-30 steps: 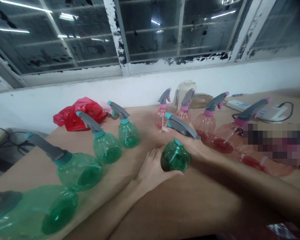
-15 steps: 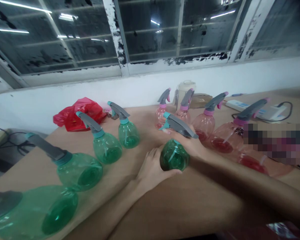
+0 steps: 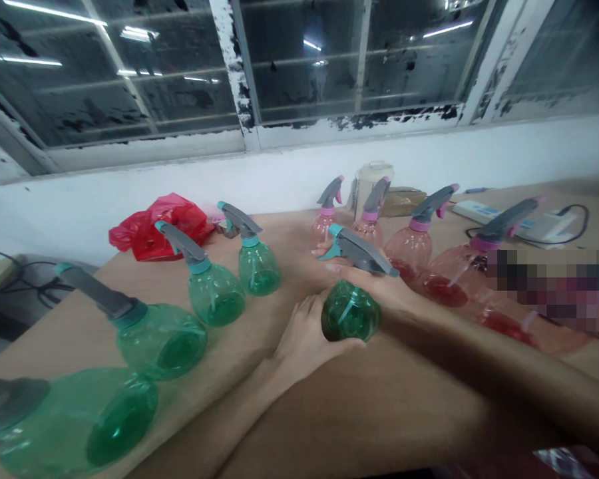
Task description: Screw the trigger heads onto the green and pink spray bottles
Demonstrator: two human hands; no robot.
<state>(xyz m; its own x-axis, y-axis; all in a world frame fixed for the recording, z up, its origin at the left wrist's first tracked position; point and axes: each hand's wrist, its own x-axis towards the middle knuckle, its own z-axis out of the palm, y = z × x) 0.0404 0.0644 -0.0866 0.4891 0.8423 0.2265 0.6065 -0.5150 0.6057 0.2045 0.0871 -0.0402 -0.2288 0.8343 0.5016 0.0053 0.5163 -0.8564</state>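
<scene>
A green spray bottle with a grey trigger head and teal nozzle stands on the wooden table in the middle of the view. My left hand is wrapped round the bottle's round body from the left. My right hand grips the bottle's neck under the trigger head from the right, fingers curled past the nozzle. Both forearms reach in from the bottom edge.
Several more green spray bottles line the table's left side, and several pink ones line the right. A red plastic bag lies at the back left. A pale jar, a power strip and cables sit near the wall.
The green bottle and my two hands have barely shifted; the trigger head sits a touch higher and more level than before. The grip is unchanged.
</scene>
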